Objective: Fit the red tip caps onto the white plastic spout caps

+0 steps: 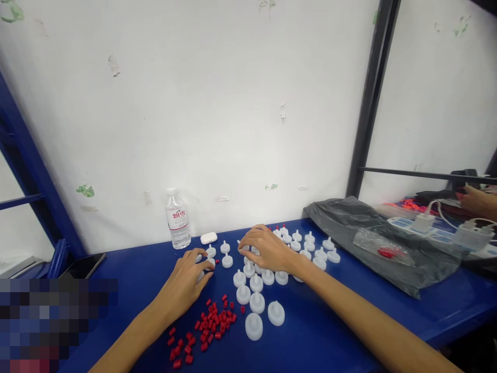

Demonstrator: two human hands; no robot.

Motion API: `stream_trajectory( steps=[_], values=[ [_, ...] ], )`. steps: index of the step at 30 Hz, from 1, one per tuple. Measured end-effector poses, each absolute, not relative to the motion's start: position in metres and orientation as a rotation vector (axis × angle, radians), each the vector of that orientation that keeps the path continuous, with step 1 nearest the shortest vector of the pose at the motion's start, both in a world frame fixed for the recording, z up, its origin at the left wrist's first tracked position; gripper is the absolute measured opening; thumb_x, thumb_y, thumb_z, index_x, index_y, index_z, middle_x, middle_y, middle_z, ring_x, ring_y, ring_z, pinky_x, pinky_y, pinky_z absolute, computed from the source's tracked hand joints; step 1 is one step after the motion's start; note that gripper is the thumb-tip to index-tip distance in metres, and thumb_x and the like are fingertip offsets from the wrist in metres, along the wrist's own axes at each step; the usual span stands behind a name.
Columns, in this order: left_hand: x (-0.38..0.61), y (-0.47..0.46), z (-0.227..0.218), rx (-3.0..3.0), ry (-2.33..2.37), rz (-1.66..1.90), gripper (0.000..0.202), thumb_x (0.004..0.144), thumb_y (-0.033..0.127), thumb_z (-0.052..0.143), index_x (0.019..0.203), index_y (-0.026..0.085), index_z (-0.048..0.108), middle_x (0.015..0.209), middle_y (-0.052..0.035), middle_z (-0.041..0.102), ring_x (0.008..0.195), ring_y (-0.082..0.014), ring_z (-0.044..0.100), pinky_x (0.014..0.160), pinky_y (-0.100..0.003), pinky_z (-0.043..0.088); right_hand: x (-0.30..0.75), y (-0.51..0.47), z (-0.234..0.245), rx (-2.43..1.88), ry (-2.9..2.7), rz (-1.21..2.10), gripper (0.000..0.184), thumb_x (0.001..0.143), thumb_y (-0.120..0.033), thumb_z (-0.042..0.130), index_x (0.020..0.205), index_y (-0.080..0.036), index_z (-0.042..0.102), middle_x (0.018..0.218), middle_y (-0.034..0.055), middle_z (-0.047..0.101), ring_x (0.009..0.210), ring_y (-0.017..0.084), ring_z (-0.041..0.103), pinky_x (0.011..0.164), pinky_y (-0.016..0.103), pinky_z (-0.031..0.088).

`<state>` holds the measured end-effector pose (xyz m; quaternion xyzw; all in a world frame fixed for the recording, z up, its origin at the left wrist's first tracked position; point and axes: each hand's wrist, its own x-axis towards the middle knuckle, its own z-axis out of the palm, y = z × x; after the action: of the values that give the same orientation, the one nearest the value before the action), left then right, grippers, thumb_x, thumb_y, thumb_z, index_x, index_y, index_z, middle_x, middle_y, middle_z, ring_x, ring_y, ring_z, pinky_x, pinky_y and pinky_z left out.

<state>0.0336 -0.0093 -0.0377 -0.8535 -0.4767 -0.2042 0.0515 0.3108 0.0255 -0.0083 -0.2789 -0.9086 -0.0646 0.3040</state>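
Note:
Several white plastic caps (pixel 256 299) with short spouts stand on the blue table (pixel 322 331). A loose pile of small red plugs (pixel 209 324) lies in front of them. My left hand (pixel 186 280) rests just left of the caps, its fingers curled around one white cap. My right hand (pixel 266 248) lies palm down over the middle of the group, fingertips pinching at a cap near the back row.
A water bottle (pixel 177 220) and a white earbud case (pixel 208 238) stand by the wall. A phone (pixel 83 266) lies at the left. A grey plastic bag (pixel 373 233) with red parts lies right; beyond it are power strips and another person's hand (pixel 476 199).

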Motion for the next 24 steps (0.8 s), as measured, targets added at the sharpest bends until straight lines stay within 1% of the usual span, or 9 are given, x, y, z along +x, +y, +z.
stream_trajectory(
  steps=[3, 6, 8, 10, 14, 16, 18, 20, 24],
  values=[
    [0.032, -0.009, -0.039, -2.604, -1.466, -0.59, 0.02, 0.092, 0.024, 0.058, 0.104, 0.029, 0.073, 0.126, -0.0085, 0.057, 0.12, -0.0324, 0.053, 0.096, -0.051, 0.046, 0.31, 0.025, -0.008, -0.727, -2.406, -0.162, 0.011, 0.094, -0.022, 0.06, 0.096, -0.02, 0.071, 0.097, 0.0029, 0.076, 0.093, 0.019, 0.067, 0.1, 0.039, 0.038],
    [0.03, -0.007, -0.041, -2.601, -1.454, -0.594, 0.016, 0.091, 0.022, 0.059, 0.097, 0.028, 0.073, 0.126, -0.008, 0.058, 0.12, -0.0318, 0.054, 0.096, -0.051, 0.046, 0.309, 0.024, -0.007, -0.719, -2.406, -0.156, 0.011, 0.094, -0.022, 0.06, 0.096, -0.02, 0.071, 0.097, 0.0033, 0.076, 0.094, 0.019, 0.067, 0.099, 0.039, 0.038],
    [0.03, -0.006, -0.04, -2.595, -1.436, -0.622, 0.013, 0.09, 0.023, 0.06, 0.093, 0.027, 0.073, 0.125, -0.0075, 0.059, 0.119, -0.0317, 0.055, 0.096, -0.051, 0.046, 0.309, 0.023, -0.006, -0.711, -2.41, -0.163, 0.01, 0.095, -0.022, 0.06, 0.096, -0.019, 0.07, 0.097, 0.0033, 0.075, 0.094, 0.019, 0.067, 0.099, 0.038, 0.038],
    [0.032, -0.006, -0.037, -2.587, -1.416, -0.677, 0.013, 0.091, 0.026, 0.06, 0.093, 0.027, 0.073, 0.123, -0.0074, 0.06, 0.117, -0.0313, 0.056, 0.096, -0.051, 0.046, 0.307, 0.022, -0.006, -0.701, -2.412, -0.173, 0.01, 0.095, -0.024, 0.062, 0.097, -0.019, 0.07, 0.097, 0.0031, 0.075, 0.095, 0.019, 0.067, 0.099, 0.038, 0.038],
    [0.038, -0.01, -0.029, -2.592, -1.367, -0.84, 0.017, 0.095, 0.033, 0.056, 0.098, 0.026, 0.072, 0.111, -0.0066, 0.067, 0.108, -0.0282, 0.06, 0.094, -0.048, 0.046, 0.301, 0.015, -0.006, -0.635, -2.417, -0.182, 0.011, 0.093, -0.026, 0.066, 0.102, -0.02, 0.068, 0.102, 0.0029, 0.074, 0.098, 0.018, 0.066, 0.102, 0.038, 0.037],
    [0.041, -0.013, -0.026, -2.577, -1.362, -0.926, 0.019, 0.095, 0.034, 0.056, 0.102, 0.026, 0.072, 0.104, -0.006, 0.069, 0.103, -0.0269, 0.062, 0.092, -0.046, 0.047, 0.297, 0.011, -0.007, -0.595, -2.433, -0.182, 0.012, 0.093, -0.023, 0.065, 0.105, -0.02, 0.067, 0.105, 0.0032, 0.074, 0.1, 0.018, 0.066, 0.103, 0.037, 0.036],
    [0.043, -0.015, -0.025, -2.553, -1.355, -1.002, 0.019, 0.095, 0.035, 0.057, 0.104, 0.026, 0.072, 0.101, -0.0054, 0.07, 0.1, -0.026, 0.062, 0.09, -0.044, 0.048, 0.293, 0.006, -0.006, -0.579, -2.461, -0.178, 0.012, 0.095, -0.021, 0.062, 0.107, -0.02, 0.066, 0.105, 0.0042, 0.073, 0.1, 0.018, 0.066, 0.101, 0.035, 0.038],
    [0.044, -0.017, -0.025, -2.556, -1.314, -1.053, 0.019, 0.095, 0.035, 0.057, 0.105, 0.026, 0.071, 0.1, -0.0045, 0.071, 0.1, -0.0251, 0.062, 0.089, -0.041, 0.049, 0.29, 0.001, -0.006, -0.593, -2.483, -0.172, 0.012, 0.096, -0.02, 0.059, 0.107, -0.019, 0.064, 0.101, 0.0049, 0.072, 0.098, 0.018, 0.065, 0.097, 0.033, 0.041],
    [0.046, -0.019, -0.029, -2.575, -1.215, -1.123, 0.022, 0.096, 0.034, 0.058, 0.114, 0.026, 0.068, 0.104, -0.0028, 0.071, 0.101, -0.0226, 0.061, 0.088, -0.038, 0.05, 0.288, -0.005, -0.002, -0.643, -2.489, -0.178, 0.007, 0.096, -0.02, 0.057, 0.102, -0.019, 0.06, 0.09, 0.0041, 0.068, 0.089, 0.018, 0.063, 0.091, 0.031, 0.043]
  ],
)
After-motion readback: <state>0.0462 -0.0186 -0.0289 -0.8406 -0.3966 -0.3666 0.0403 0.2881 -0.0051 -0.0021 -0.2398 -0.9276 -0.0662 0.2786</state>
